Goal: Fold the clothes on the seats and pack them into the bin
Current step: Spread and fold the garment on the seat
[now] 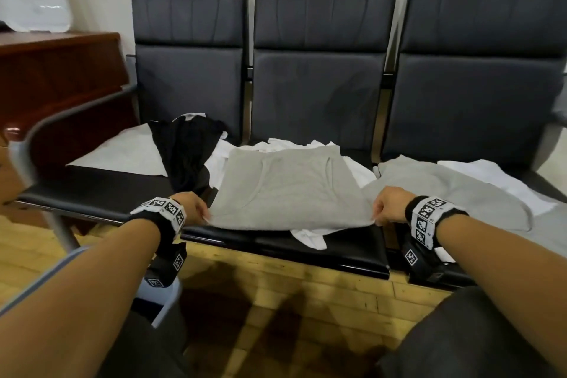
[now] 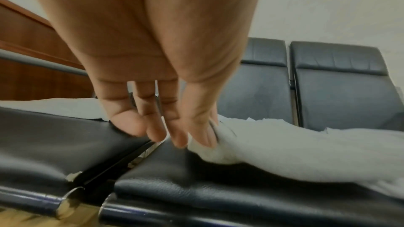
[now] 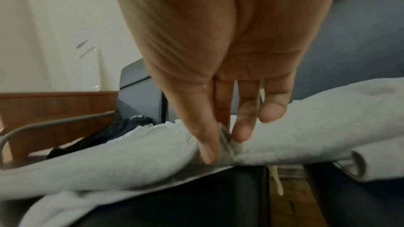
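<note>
A plain light grey cotton garment (image 1: 285,190) is lying over white crumpled clothes (image 1: 306,238) on black padded leather seats (image 1: 319,95); a black bunched garment (image 1: 187,150) is showing beside a white flat sheet (image 1: 122,153), and black-and-white checker-patterned wristbands (image 1: 165,209) are showing above a yellow-brown wooden plank floor (image 1: 276,301)

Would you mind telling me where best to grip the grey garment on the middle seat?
At its two near corners, from the front: the grey garment lies flat with its near edge overhanging, as the left hand and right hand pinch it.
</note>
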Motion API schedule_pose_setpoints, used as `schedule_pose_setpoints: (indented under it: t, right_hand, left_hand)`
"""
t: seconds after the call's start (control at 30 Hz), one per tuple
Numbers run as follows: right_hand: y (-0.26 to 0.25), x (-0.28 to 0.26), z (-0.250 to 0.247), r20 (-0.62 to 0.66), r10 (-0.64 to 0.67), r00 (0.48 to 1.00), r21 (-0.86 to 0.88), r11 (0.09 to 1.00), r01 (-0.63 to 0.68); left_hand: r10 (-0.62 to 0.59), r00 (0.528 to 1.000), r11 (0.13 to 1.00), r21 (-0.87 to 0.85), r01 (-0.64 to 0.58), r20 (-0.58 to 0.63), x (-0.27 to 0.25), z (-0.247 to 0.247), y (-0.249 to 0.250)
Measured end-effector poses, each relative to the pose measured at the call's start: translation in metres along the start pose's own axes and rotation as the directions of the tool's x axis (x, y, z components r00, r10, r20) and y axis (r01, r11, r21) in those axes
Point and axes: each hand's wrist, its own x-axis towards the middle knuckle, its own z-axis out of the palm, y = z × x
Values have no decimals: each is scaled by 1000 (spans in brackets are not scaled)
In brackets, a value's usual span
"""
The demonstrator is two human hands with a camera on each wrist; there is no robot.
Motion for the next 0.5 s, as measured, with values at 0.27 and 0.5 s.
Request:
schedule_pose_setpoints:
  t: [0.27, 0.5]
  right_hand:
    - [-5, 51, -32, -50, 93, 994, 295, 953, -74]
    - [-32, 146, -70, -121, 256, 959, 699, 708, -101]
  left_hand:
    - [23, 999, 999, -32, -24, -44, 33, -24, 12]
    - [-106, 986, 918, -392, 49, -125, 116, -58, 52]
